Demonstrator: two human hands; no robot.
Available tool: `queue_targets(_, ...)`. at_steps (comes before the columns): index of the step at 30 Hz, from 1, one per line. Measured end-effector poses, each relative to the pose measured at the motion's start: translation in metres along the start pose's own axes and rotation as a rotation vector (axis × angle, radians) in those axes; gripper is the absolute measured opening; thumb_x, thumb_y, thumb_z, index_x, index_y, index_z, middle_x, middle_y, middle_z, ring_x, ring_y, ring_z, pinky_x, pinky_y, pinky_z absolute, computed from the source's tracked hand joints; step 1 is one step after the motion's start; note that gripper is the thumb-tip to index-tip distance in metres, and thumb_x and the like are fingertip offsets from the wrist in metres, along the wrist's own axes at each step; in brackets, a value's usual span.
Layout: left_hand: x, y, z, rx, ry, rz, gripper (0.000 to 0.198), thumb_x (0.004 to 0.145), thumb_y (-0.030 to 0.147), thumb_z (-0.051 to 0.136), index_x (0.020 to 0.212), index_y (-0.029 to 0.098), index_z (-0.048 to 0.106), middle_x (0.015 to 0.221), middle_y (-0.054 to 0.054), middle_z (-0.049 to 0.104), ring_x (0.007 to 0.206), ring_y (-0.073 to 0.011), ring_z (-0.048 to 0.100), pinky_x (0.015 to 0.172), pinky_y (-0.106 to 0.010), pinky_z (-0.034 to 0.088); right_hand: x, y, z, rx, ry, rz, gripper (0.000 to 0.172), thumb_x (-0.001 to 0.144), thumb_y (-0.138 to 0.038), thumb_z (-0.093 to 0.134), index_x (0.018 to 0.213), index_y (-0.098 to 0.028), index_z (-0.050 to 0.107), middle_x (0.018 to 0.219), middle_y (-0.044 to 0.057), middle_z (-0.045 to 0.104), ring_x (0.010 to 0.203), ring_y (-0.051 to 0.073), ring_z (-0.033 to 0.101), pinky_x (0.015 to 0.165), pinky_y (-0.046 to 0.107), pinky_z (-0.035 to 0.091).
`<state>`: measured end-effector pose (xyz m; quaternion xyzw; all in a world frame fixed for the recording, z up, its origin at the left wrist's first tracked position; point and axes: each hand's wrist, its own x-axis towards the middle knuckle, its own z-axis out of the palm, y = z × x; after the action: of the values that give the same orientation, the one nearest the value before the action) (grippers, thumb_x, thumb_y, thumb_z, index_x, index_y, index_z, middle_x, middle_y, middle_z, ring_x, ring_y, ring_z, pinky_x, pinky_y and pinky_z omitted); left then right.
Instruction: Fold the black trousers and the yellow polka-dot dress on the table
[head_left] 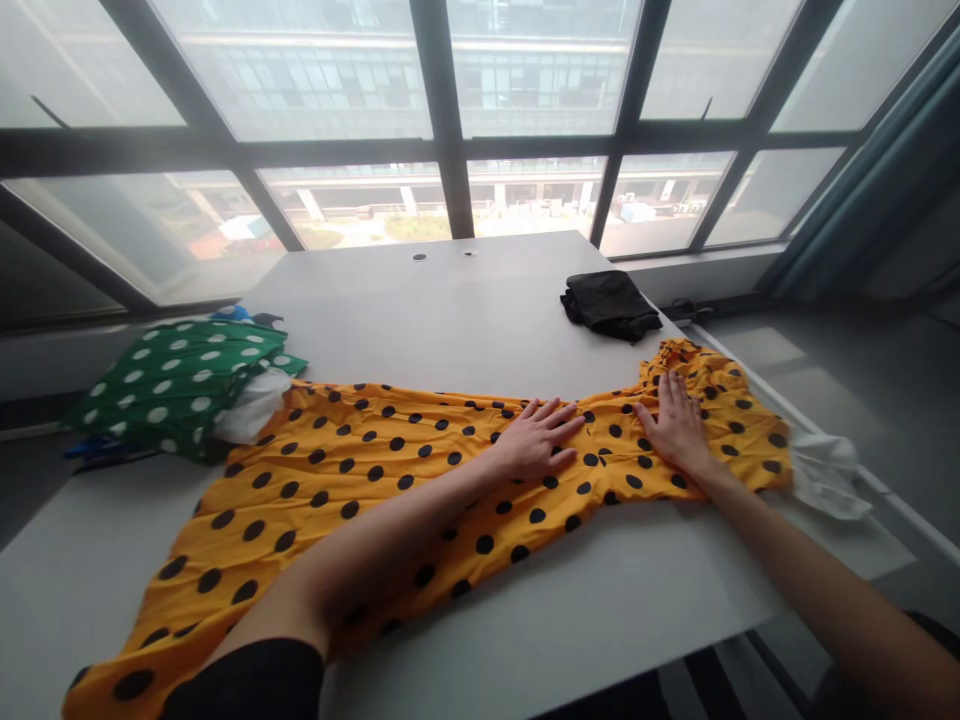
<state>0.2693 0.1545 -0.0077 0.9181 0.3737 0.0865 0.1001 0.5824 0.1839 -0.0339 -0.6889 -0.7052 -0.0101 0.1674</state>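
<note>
A yellow dress with black polka dots (pixel 420 455) lies stretched sideways across the table, its wide skirt end at the left and its gathered, ruffled end at the right. Near the middle of the dress, my left hand (pixel 534 440) rests flat on the cloth with fingers spread. My right hand (pixel 677 425) presses flat on the narrower right part, fingers stretched out and thumb apart. Small wrinkles run through the fabric around both hands. White cloth (pixel 829 475) sticks out past the right end of the dress.
A green polka-dot garment (pixel 184 380) sits folded at the table's left edge, with white fabric (pixel 251 405) beside it. Folded black cloth (pixel 611 303) lies at the back right of the white table (pixel 420 320). Behind stands a large window with dark frames (pixel 450 150).
</note>
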Motion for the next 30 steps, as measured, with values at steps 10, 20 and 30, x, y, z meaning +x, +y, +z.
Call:
queue_targets(10, 0.000, -0.006, 0.002, -0.008, 0.022, 0.020, 0.063, 0.106, 0.060, 0.036, 0.164, 0.035, 0.034, 0.173, 0.002, 0.026, 0.161, -0.0285, 0.017, 0.131, -0.052, 0.011, 0.004, 0.090, -0.014, 0.038, -0.051, 0.049, 0.070, 0.103, -0.049, 0.031, 0.156, -0.006, 0.046, 0.168, 0.020, 0.034, 0.157, 0.033, 0.027, 0.127, 0.055, 0.021)
queue_targets(20, 0.000, -0.001, -0.002, -0.004, -0.009, 0.004, 0.064, 0.106, 0.058, 0.038, 0.164, 0.032, 0.036, 0.172, 0.000, 0.027, 0.160, -0.0316, 0.019, 0.129, -0.056, 0.014, -0.041, 0.130, -0.050, -0.048, 0.429, 0.251, 0.064, 0.095, -0.047, 0.048, 0.135, 0.000, 0.065, 0.133, 0.031, 0.063, 0.128, 0.042, 0.057, 0.109, 0.053, 0.041)
queue_targets(30, -0.001, -0.001, -0.001, -0.001, 0.001, 0.006, 0.063, 0.106, 0.059, 0.036, 0.163, 0.033, 0.037, 0.172, -0.001, 0.028, 0.160, -0.0309, 0.020, 0.129, -0.056, 0.014, -0.031, 0.153, -0.089, 0.380, -0.019, 0.598, 0.035, 0.086, -0.049, 0.066, 0.088, -0.015, 0.075, 0.094, 0.019, 0.076, 0.087, 0.031, 0.070, 0.070, 0.037, 0.047)
